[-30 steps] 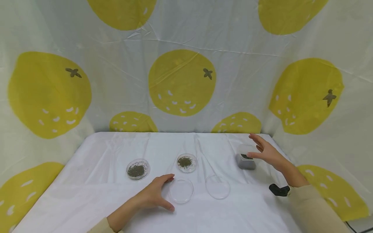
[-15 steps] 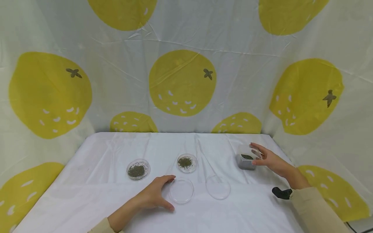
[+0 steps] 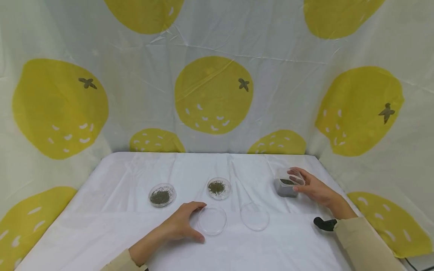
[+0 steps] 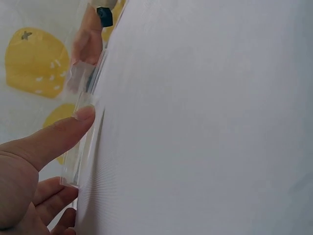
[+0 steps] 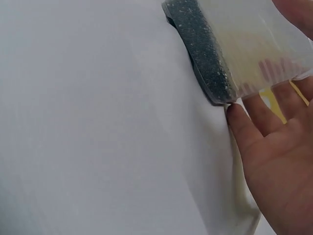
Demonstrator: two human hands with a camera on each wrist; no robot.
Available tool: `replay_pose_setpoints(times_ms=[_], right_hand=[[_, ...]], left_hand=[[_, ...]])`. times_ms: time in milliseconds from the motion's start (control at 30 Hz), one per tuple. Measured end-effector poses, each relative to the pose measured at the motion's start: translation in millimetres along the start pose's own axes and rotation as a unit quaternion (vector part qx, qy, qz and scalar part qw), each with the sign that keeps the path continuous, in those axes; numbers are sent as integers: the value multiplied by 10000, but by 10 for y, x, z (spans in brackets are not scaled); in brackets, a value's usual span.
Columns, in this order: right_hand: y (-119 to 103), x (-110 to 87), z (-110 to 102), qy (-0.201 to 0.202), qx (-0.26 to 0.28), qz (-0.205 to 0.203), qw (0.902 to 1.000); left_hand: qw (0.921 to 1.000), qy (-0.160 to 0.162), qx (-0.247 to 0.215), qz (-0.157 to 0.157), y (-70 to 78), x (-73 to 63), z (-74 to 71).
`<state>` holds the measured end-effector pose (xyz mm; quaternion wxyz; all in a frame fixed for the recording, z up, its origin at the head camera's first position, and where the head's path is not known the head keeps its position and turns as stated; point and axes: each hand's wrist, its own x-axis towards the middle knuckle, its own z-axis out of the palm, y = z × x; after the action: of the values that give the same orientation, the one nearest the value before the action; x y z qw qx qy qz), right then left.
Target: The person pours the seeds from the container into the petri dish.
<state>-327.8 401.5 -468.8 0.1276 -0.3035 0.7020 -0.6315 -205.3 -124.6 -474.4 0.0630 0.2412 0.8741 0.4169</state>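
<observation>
My right hand (image 3: 318,190) grips a clear plastic container (image 3: 286,191) at the right of the table, thumb on the near side and fingers round the far side. Dark granules fill its lower part, as the right wrist view shows of the container (image 5: 200,49). My left hand (image 3: 183,223) rests on the table with thumb and fingers spread in a C beside an empty clear petri dish (image 3: 212,221). In the left wrist view, the thumb (image 4: 63,137) overlaps the dish's side wall.
Another clear round dish (image 3: 255,217) lies to the right of the empty one. Two petri dishes with dark green bits stand farther back, a left dish (image 3: 162,195) and a middle dish (image 3: 219,189). A lemon-print curtain (image 3: 213,37) hangs behind the white-covered table (image 3: 237,252).
My right hand has come down from above the container and taken hold of its right side. My left hand has stayed beside the empty dish.
</observation>
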Motion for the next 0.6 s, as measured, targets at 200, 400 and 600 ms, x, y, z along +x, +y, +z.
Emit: replay_pose_setpoints(times_ms=[200,400,600], right_hand=[[-63,83,94,195,-263,150,9994],[-173,190,177,336,-418,120,9985],[-294,311,299,562,-619,122,9964]], left_hand=[[10000,-19,6,9,34,16,-13],[10000,-56,34,-9,27,57,-25],[9999,-132,-75,14,47,83,-52]])
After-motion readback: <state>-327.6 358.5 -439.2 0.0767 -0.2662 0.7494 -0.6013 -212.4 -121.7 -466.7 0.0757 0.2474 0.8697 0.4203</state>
